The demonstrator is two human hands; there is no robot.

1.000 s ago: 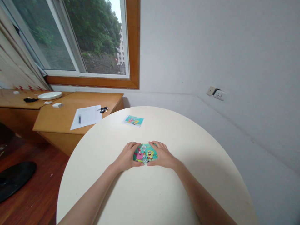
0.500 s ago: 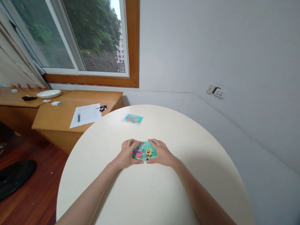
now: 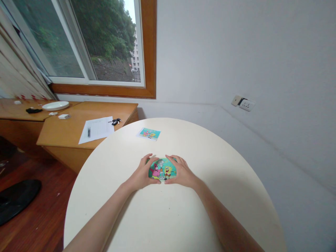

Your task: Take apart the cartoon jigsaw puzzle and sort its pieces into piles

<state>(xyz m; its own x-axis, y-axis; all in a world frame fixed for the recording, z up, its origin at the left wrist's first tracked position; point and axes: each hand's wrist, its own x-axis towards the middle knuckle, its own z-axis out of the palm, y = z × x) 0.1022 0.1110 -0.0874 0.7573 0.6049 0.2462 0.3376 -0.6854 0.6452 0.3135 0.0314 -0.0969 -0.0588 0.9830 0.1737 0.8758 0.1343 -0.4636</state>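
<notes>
A small teal cartoon picture point(image 3: 161, 169) lies flat in the middle of the round white table point(image 3: 168, 217). It shows a pink, a grey and a yellow figure; whether it is a card or a puzzle I cannot tell. My left hand point(image 3: 144, 174) grips its left side, thumb on the near edge and fingers round the far edge. On the right side, my right hand point(image 3: 183, 173) holds it the same way. Both palms cover its ends. Farther back lies a white-bordered sheet point(image 3: 149, 133) printed with similar cartoon figures, apart from both hands.
A wooden desk point(image 3: 65, 133) on the left holds a paper with a dark pen point(image 3: 89, 132), keys point(image 3: 116, 121), a white plate point(image 3: 55, 105) and a small white box point(image 3: 64, 116). A wall with a socket point(image 3: 246, 104) borders the table's right side.
The left forefinger has lifted slightly off the far edge area. Otherwise both hands keep their hold on the picture, and the view has shifted only a little.
</notes>
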